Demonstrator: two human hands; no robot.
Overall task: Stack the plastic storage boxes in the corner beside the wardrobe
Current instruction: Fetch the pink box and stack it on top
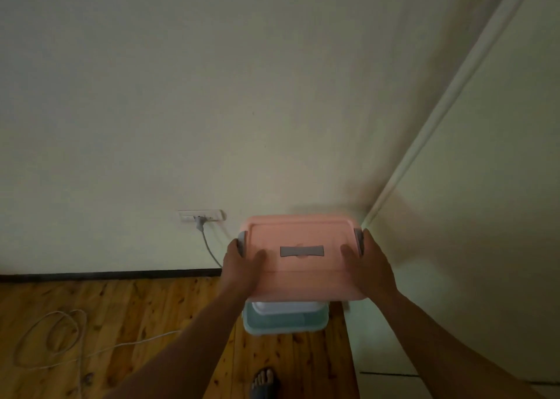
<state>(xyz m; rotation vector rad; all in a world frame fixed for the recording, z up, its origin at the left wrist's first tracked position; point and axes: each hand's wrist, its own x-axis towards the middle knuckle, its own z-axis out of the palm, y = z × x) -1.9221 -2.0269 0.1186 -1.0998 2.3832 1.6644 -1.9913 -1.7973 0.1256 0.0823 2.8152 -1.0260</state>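
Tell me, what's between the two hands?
The pink box sits between them: the left hand grips one end, the right hand the other, and its grey handle shows midway, seen from the head camera.

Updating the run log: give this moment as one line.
step: stacking | hands: left, right grip pink box | below: teal box | place: corner by wardrobe

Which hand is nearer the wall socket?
Left. The left hand grips the pink box on the side facing the wall socket; the right hand holds the far side by the wardrobe.
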